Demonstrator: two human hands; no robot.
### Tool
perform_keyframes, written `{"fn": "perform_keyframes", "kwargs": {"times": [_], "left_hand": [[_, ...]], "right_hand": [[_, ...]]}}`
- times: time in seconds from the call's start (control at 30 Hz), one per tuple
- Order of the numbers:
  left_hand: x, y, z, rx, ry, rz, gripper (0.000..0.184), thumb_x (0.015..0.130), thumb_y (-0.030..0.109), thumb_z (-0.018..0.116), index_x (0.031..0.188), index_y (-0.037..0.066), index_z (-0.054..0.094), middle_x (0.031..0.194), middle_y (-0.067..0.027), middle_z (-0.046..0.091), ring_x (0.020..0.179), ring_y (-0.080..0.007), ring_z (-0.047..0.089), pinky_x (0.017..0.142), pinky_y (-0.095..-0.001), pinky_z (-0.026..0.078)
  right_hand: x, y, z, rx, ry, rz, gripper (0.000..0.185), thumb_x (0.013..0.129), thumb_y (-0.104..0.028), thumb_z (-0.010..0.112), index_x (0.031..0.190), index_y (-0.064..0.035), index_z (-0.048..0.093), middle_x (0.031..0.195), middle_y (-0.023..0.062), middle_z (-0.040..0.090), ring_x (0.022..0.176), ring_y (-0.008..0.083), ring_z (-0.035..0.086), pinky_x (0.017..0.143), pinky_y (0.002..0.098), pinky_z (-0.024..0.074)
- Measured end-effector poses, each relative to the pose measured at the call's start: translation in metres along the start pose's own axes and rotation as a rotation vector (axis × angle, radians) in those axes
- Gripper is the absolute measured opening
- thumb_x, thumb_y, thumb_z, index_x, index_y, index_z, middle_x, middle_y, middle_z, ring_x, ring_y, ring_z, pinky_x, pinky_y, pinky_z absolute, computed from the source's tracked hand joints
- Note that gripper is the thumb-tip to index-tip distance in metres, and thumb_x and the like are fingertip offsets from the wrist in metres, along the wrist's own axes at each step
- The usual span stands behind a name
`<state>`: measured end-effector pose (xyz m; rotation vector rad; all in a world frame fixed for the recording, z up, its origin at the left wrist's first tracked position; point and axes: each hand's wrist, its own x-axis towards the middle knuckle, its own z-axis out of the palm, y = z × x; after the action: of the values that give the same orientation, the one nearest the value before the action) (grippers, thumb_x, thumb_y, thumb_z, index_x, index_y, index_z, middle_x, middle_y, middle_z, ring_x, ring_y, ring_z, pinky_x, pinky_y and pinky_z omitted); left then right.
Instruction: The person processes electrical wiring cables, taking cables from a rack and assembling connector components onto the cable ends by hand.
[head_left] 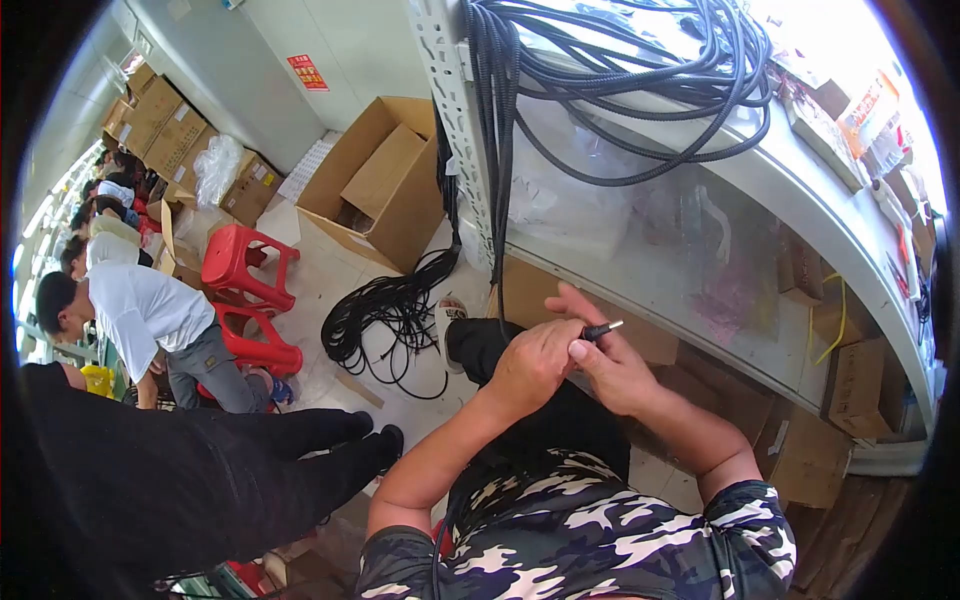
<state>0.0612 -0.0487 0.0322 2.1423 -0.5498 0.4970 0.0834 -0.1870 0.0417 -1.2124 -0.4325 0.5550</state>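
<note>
On the table, cords could snag, yanking the plug my left hand grips; I can't tell if my right hand does.

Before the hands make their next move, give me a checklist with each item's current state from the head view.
1. Left hand closed behind the metal-tipped plug: ok.
2. Plug's metal tip uncovered: ok, it points out past both hands.
3. Right hand gripping firmly: cannot tell, it lies against or near the plug.
4. Footing free of loose cable: not ok, a tangled black cable heap lies beside a shoe.
5. Elbow room at left: cannot tell, a person in black stands nearby, but clearance is hard to judge.
</note>
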Motion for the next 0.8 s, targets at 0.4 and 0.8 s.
{"fn": "perform_keyframes", "kwargs": {"times": [0.4, 0.8], "left_hand": [[0.028, -0.01, 0.029, -0.015, 0.081, -0.049, 0.02, 0.079, 0.01, 0.055, 0.096, 0.0, 0.052, 0.082, -0.015, 0.058, 0.074, -0.0302, 0.058, 0.063, -0.0356, 0.046], [0.03, -0.013, 0.013, -0.258, -0.069, -0.108, 0.022, 0.077, 0.011, 0.055, 0.096, 0.001, 0.051, 0.084, -0.0156, 0.057, 0.078, -0.0337, 0.057, 0.065, -0.0363, 0.045]], "right_hand": [[0.022, 0.006, -0.022, 0.013, 0.04, -0.093, 0.044, 0.09, -0.021, 0.04, 0.13, -0.0071, 0.029, 0.122, 0.0092, 0.041, 0.11, 0.0179, 0.039, 0.094, 0.0325, 0.0301], [0.019, -0.005, -0.029, -0.102, -0.153, -0.036, 0.068, 0.08, -0.005, 0.05, 0.135, -0.0114, 0.012, 0.126, 0.0143, 0.036, 0.108, 0.0189, 0.042, 0.09, 0.031, 0.0358]]}}
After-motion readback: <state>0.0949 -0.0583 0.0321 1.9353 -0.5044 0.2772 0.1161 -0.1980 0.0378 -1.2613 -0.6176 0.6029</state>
